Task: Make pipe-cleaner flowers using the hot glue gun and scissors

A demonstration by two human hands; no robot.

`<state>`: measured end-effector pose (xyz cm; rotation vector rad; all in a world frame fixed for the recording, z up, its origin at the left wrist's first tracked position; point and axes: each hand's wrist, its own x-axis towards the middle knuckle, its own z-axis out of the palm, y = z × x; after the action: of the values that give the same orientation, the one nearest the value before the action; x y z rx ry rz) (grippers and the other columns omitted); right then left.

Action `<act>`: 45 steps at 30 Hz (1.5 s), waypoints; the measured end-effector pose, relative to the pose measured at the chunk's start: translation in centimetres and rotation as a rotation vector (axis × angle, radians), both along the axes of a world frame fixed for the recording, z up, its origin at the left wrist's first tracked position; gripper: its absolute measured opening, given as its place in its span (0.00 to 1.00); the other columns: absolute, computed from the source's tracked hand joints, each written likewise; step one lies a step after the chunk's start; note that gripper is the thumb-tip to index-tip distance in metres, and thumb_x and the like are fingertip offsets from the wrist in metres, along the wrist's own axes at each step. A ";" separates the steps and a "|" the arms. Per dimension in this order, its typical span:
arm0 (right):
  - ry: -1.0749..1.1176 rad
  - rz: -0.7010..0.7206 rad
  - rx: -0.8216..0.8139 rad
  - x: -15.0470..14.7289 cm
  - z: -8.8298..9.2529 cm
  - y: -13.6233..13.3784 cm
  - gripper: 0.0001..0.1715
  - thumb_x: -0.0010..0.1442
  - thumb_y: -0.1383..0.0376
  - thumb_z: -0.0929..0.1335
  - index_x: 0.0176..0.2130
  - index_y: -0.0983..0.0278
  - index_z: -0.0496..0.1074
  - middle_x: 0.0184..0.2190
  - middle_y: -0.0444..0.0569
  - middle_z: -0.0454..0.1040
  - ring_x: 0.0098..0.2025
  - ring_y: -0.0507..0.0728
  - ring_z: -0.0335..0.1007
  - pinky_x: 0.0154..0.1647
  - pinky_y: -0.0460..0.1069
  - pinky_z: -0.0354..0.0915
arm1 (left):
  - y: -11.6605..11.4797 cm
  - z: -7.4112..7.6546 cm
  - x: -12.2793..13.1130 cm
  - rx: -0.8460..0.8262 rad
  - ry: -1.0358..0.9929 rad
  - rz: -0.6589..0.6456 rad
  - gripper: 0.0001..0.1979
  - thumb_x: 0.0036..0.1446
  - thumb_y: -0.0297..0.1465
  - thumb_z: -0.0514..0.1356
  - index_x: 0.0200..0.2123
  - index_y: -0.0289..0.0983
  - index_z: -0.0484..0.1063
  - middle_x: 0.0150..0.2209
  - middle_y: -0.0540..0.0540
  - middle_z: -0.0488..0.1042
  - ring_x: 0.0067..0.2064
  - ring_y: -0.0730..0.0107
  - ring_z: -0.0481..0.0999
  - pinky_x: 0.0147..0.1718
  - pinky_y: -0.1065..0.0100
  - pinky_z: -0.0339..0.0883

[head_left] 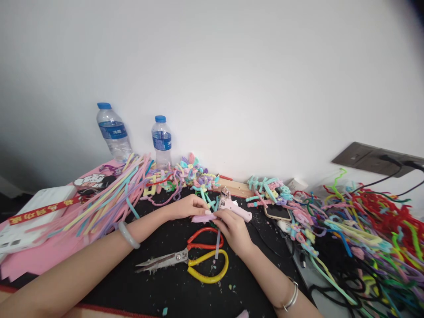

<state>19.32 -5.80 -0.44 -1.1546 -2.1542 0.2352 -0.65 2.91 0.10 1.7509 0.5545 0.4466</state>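
My left hand (188,207) pinches a light pink fuzzy pipe-cleaner piece (201,218) between thumb and fingers. Fingertips of my right hand (234,230) are closed on the same piece's right end, so both hands meet over the black mat. Part of the piece is hidden by the fingers. Just behind my right hand lies a pale pink glue gun (236,209). Below the hands rest open scissors (180,256) with one red and one yellow handle, blades to the left. A thin lilac strip (217,245) extends downward beside my right hand, over the handles.
Loose pastel pipe cleaners (112,198) are heaped at left, near two water bottles (162,141). Finished-looking pipe-cleaner flowers (190,165) stand at the back. A phone (277,213), black cables (344,287) and a colourful pipe-cleaner pile (380,229) occupy the right. Wall sockets (371,159) hold plugs.
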 end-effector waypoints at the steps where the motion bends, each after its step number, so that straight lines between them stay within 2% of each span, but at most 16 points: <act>1: -0.001 0.001 0.001 0.0 0.0 0.0 0.09 0.64 0.65 0.62 0.42 0.62 0.70 0.34 0.49 0.73 0.36 0.55 0.70 0.37 0.48 0.66 | 0.0 0.1 0.0 0.008 0.001 0.002 0.18 0.53 0.42 0.60 0.30 0.30 0.76 0.22 0.51 0.65 0.24 0.76 0.60 0.22 0.75 0.52; 9: -0.049 -0.002 0.011 -0.1 0.0 -0.1 0.09 0.64 0.63 0.63 0.41 0.63 0.69 0.32 0.48 0.73 0.35 0.55 0.70 0.36 0.48 0.65 | -0.1 -0.2 0.3 0.053 0.010 0.012 0.20 0.53 0.44 0.58 0.24 0.30 0.73 0.18 0.53 0.60 0.20 0.78 0.56 0.19 0.75 0.48; 18: -0.102 -0.012 0.040 -0.1 -0.1 -0.1 0.10 0.63 0.61 0.64 0.42 0.64 0.69 0.32 0.49 0.73 0.34 0.56 0.70 0.34 0.47 0.65 | -0.7 0.0 0.6 0.153 0.009 0.042 0.19 0.54 0.41 0.58 0.20 0.31 0.69 0.18 0.54 0.57 0.22 0.77 0.56 0.21 0.75 0.48; 36: -0.101 -0.048 0.047 -0.1 -0.1 -0.2 0.13 0.65 0.61 0.60 0.40 0.64 0.70 0.31 0.50 0.73 0.33 0.56 0.70 0.34 0.48 0.64 | -1.8 -0.4 1.1 0.204 0.032 0.170 0.16 0.56 0.37 0.56 0.21 0.33 0.68 0.17 0.53 0.62 0.20 0.77 0.61 0.20 0.76 0.52; 45: -0.037 -0.037 0.042 -0.1 -0.2 -0.1 0.11 0.64 0.62 0.62 0.40 0.64 0.71 0.29 0.49 0.73 0.32 0.55 0.70 0.33 0.47 0.65 | -1.9 -0.5 1.1 0.089 0.009 0.175 0.17 0.55 0.40 0.57 0.25 0.32 0.70 0.18 0.53 0.63 0.16 0.79 0.61 0.15 0.77 0.53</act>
<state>19.24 -5.90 -0.61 -1.1826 -2.1580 0.1529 0.47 0.96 -0.35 1.7970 0.7075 0.5939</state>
